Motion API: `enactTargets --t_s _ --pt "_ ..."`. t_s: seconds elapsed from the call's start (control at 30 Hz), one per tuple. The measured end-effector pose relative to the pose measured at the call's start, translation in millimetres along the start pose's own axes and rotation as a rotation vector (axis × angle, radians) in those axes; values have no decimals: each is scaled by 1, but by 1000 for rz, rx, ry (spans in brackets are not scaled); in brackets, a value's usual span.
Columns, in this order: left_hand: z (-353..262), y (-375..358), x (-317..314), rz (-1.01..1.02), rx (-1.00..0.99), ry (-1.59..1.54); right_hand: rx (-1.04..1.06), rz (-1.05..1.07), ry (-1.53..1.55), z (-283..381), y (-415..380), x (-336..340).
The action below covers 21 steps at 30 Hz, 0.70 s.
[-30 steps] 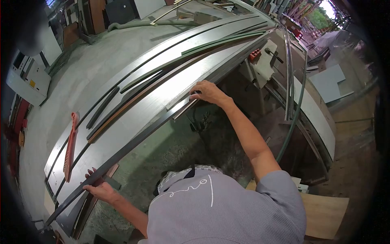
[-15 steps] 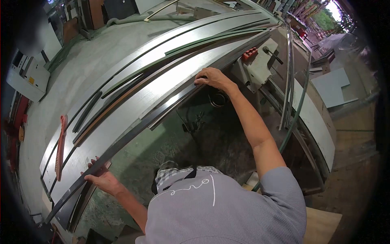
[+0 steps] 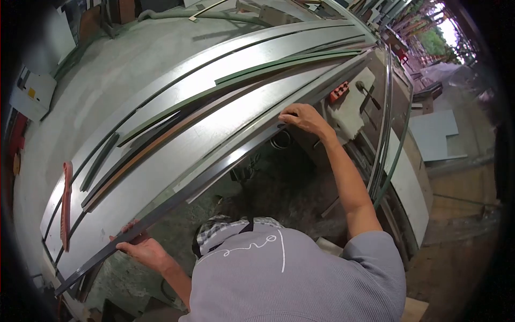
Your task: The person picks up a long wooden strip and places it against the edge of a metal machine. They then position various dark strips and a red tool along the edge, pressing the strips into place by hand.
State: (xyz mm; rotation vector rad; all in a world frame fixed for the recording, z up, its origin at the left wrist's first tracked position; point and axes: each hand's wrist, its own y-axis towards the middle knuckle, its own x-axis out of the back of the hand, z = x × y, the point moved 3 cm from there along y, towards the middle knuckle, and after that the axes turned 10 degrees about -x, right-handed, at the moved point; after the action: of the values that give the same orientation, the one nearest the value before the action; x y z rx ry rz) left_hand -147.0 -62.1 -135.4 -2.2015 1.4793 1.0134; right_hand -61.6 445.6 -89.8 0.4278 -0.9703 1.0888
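A long dark metal strip (image 3: 185, 194) runs slantwise along the near edge of the silvery sheet-topped table (image 3: 228, 122). Near its lower left end, my left hand (image 3: 146, 251) is closed round it, thumb on the near side and fingers partly hidden behind. Farther up, my right hand (image 3: 304, 120) has its fingers curled down and pinched at the strip; the exact contact under the fingertips is hard to see. On the table beyond lie a long green strip (image 3: 236, 75), a brown-edged strip (image 3: 161, 140) and a short dark bar (image 3: 100, 162).
An orange-red strip-like object (image 3: 66, 206) lies at the table's left end. Right of my right arm are a red block with holes (image 3: 338, 92) and a dark-handled tool (image 3: 368, 94). Long metal bars (image 3: 384, 129) stand along the right-hand bench. A white machine (image 3: 33, 92) stands far left.
My view has shifted slightly. My right hand sits farther right and a little lower, with its fingers near the strip. My left hand stays closed round the metal strip.
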Motion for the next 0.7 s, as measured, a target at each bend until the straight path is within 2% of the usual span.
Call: enactTargets --t_s 0.2,0.27,0.57,0.7 --pt "4 -5 -29 -88 8 136 16 58 -52 3 14 13" --pt "8 -3 -31 -29 68 92 -25 51 -45 3 18 17" --pt "25 -29 -56 -81 20 150 -115 110 -9 -24 30 45" --pt "35 -53 -76 -76 -3 168 -74 106 -26 -52 37 62"
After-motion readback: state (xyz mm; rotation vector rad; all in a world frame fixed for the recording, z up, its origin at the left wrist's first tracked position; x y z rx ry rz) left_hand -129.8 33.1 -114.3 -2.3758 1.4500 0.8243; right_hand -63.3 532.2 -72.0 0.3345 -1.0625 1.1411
